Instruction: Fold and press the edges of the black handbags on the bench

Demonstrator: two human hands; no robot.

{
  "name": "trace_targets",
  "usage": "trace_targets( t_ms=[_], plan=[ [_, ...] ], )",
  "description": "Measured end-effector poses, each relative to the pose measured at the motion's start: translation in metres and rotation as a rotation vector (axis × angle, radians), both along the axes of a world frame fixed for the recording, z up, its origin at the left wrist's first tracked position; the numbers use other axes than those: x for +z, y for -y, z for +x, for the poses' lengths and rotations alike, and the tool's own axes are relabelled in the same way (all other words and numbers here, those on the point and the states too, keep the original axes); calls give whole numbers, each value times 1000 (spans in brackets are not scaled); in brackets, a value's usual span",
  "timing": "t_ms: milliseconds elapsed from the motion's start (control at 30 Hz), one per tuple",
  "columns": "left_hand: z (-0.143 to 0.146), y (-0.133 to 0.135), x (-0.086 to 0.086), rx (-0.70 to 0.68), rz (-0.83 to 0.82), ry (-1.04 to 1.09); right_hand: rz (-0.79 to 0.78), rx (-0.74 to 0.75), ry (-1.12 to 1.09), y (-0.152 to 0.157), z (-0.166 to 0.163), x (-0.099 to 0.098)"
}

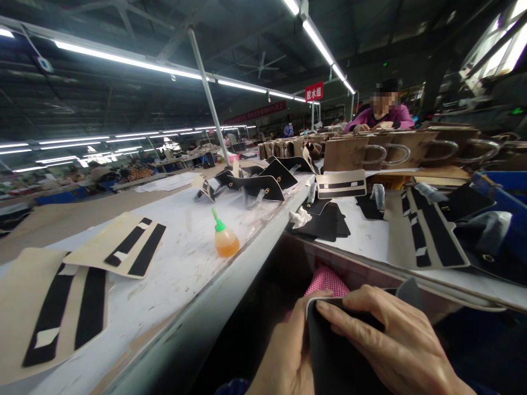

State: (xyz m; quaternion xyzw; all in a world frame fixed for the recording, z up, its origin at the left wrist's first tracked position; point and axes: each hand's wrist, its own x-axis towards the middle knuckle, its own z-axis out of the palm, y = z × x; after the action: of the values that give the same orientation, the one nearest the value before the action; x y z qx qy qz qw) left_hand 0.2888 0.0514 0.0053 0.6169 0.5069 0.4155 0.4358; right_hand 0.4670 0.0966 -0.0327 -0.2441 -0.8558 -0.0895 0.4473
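Observation:
Low in front of me, my left hand (286, 345) wraps round the left edge of a black leather-like bag panel (341, 356) with a pale rim. My right hand (389, 329) grips the same panel from the other side, its index finger pressed along the top corner near the left thumb. The palms and the panel's lower part are partly hidden. On the white table to the left stands a squeeze bottle (226, 241) with a green nozzle and amber liquid. Beige panels (93, 274) with black strips lie nearer on that table.
Black pieces with gold fittings (259, 184) stand farther back. The right-hand table holds another beige panel (432, 236), black sheets (325, 222) and crumpled tissue (300, 218). Rows of brown bags (346, 153) stand behind, with a person in purple (401, 116) beyond. The table edge (230, 280) runs beside me.

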Motion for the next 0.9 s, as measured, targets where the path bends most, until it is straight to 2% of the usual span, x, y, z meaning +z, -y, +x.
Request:
trace_targets(
  t_ms=[100,200,300,367,500,600,800,900],
  plan=[
    [-5,-3,-3,-15,-39,2,-2,-6,-6,-1,0,1],
    [-13,-9,-14,7,-72,47,-26,-31,-3,0,1,1],
    [-18,-16,-23,-121,-36,242,-22,-55,13,2,-1,2],
    [-18,-17,-24,-165,-30,277,-19,-60,29,3,-4,3],
    [-16,-9,-19,-3,-71,49,-11,-47,37,6,-8,5],
    [-13,-4,-19,58,-87,-52,-9,-40,59,5,-9,5],
    [-10,-11,-32,114,85,-191,-28,-42,46,1,-15,5],
    [-10,-13,-33,145,157,-183,-4,-83,17,1,-16,10]
  ],
)
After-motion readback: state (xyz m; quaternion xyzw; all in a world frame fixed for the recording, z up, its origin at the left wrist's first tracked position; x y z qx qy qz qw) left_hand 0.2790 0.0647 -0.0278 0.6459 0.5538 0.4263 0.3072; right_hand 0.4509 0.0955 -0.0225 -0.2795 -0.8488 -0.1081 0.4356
